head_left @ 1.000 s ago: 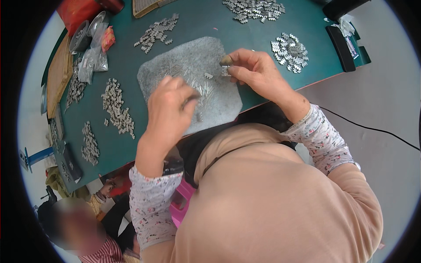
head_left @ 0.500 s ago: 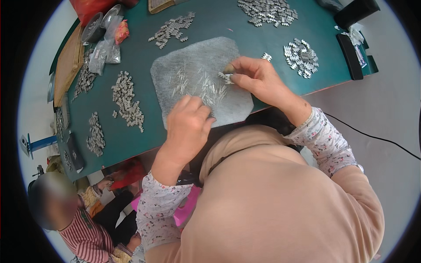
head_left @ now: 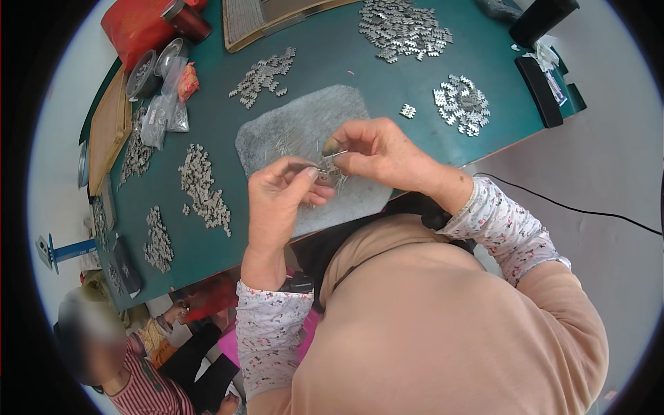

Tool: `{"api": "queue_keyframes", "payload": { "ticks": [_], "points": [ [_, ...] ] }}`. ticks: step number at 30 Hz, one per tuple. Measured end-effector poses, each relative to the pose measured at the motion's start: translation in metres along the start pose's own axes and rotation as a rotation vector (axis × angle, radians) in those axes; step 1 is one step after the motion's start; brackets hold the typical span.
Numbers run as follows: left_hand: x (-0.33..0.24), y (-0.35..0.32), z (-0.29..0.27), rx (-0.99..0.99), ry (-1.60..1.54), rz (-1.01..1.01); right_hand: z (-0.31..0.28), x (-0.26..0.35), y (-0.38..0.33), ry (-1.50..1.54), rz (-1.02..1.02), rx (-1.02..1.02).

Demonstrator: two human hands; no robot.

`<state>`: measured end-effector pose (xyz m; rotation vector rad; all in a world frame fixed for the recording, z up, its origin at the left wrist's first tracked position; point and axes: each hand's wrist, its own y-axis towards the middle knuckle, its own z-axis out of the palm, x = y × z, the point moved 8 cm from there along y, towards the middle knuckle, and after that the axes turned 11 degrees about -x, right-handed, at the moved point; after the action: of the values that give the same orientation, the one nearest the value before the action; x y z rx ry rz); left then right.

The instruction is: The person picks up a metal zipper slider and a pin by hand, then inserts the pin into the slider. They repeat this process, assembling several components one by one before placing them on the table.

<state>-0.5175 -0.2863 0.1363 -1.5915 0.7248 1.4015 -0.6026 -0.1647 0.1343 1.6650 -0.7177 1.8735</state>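
Note:
My left hand (head_left: 280, 194) is closed, thumb and fingertips pinched over the grey cloth mat (head_left: 266, 131). A small shiny bit shows at its fingertips, mostly hidden. Facing it, my right hand (head_left: 377, 152) pinches a thin, light metal piece (head_left: 339, 153) between thumb and forefinger; whether it is a pin or a toothed piece seen edge-on, I cannot tell. The fingertips of both hands are close together. Loose thin metal pins (head_left: 282, 144) lie on the mat, partly covered by my hands. A small toothed metal block (head_left: 407, 111) rests on the green table beyond my right hand.
Piles of toothed metal pieces (head_left: 404, 29) are spread over the green table (head_left: 318, 66), with another heap (head_left: 203, 187) at left. Plastic bags (head_left: 158, 117), a bowl (head_left: 142, 75) and a wooden tray (head_left: 109, 135) stand far left. A seated person (head_left: 149, 387) is at lower left.
My left hand has risen from the pins on the mat to meet my right. My right hand has moved left and turned its piece. The whole view has shifted slightly.

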Motion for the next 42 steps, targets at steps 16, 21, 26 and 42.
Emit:
{"api": "queue_keyframes", "payload": {
  "ticks": [16, 21, 26, 42],
  "points": [
    [-0.008, 0.005, 0.007, -0.077, 0.107, 0.12, -0.003, -0.006, 0.006, -0.15, 0.009, -0.092],
    [-0.002, 0.005, 0.011, -0.042, 0.057, 0.105, -0.002, -0.009, 0.004, -0.151, 0.003, -0.108],
    [0.003, 0.005, 0.011, -0.066, -0.045, 0.097, -0.002, -0.01, 0.003, -0.157, 0.043, -0.118],
    [0.009, 0.001, 0.007, -0.055, -0.032, 0.089, -0.003, -0.009, 0.002, -0.132, -0.069, -0.178]
  ]
}}
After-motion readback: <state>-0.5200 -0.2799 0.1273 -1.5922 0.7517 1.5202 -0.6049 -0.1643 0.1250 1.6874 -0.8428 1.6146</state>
